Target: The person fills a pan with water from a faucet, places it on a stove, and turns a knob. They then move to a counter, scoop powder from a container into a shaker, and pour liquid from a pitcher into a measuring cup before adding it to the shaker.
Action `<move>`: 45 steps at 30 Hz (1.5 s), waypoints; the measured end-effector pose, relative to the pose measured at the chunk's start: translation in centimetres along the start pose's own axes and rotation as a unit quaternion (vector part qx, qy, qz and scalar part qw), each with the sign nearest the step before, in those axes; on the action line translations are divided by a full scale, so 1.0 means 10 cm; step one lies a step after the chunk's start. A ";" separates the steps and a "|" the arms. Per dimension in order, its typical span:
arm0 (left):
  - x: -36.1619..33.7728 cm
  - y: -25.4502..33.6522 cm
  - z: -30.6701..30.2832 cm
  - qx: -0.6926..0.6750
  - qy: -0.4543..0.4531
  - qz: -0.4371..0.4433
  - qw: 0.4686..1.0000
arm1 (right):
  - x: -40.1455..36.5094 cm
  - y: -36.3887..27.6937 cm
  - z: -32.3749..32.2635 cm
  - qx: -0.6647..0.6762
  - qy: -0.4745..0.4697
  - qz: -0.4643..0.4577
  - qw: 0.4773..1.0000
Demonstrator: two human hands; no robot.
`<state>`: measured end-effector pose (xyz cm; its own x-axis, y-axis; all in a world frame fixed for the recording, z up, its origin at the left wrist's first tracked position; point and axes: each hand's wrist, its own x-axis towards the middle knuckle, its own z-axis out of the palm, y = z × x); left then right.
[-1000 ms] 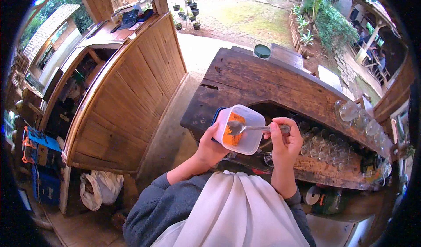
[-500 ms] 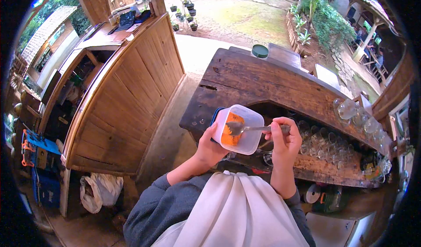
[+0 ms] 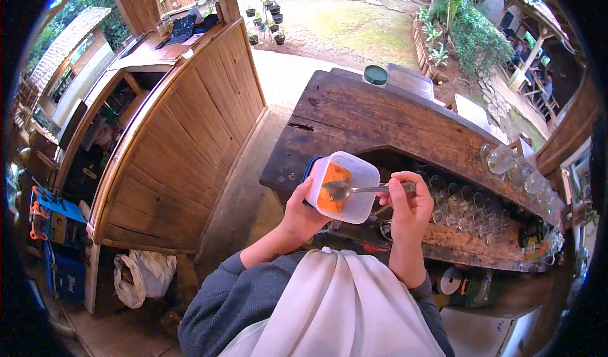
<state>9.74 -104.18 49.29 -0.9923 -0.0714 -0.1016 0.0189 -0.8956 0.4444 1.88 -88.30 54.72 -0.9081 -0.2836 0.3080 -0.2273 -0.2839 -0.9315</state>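
Note:
My left hand (image 3: 302, 215) is wrapped round a translucent square plastic container (image 3: 363, 198), tilted so its opening faces right. A dark blue lid (image 3: 310, 178) shows at the container's left side, by my fingers. Orange powder (image 3: 339, 174) lies against the bottom of the container. Between the fingers of my right hand (image 3: 408, 206) is the handle of a metal spoon (image 3: 338, 191). The spoon's bowl is inside the container, right at the orange powder.
Beyond my hands runs a dark wooden counter (image 3: 373, 113), with a round green lid (image 3: 375, 74) near its far edge. Several glasses (image 3: 475, 208) stand on the shelf below, at right. A plank-sided wooden cabinet (image 3: 183, 141) stands to the left.
The spoon and my right hand have shifted slightly left and down, the bowl now a little lower over the powder. My left hand and the container stay nearly still.

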 end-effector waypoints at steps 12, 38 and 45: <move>0.13 0.16 -0.27 0.207 -0.082 0.225 0.949 | -0.01 0.04 -0.47 0.033 0.123 0.019 0.992; 0.13 0.26 -0.45 0.063 -0.049 0.173 0.982 | -0.43 0.21 -1.06 -0.393 0.071 -0.292 0.869; 0.03 0.13 -0.24 0.204 -0.139 0.207 0.947 | -0.33 0.10 -0.94 -0.421 -0.027 -0.320 0.848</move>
<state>9.80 -106.42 47.72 -0.9051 -0.2094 0.3700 0.4206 -0.5677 0.7077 1.36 -79.07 50.93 -0.4914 -0.3666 0.7900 -0.8591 0.3530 -0.3705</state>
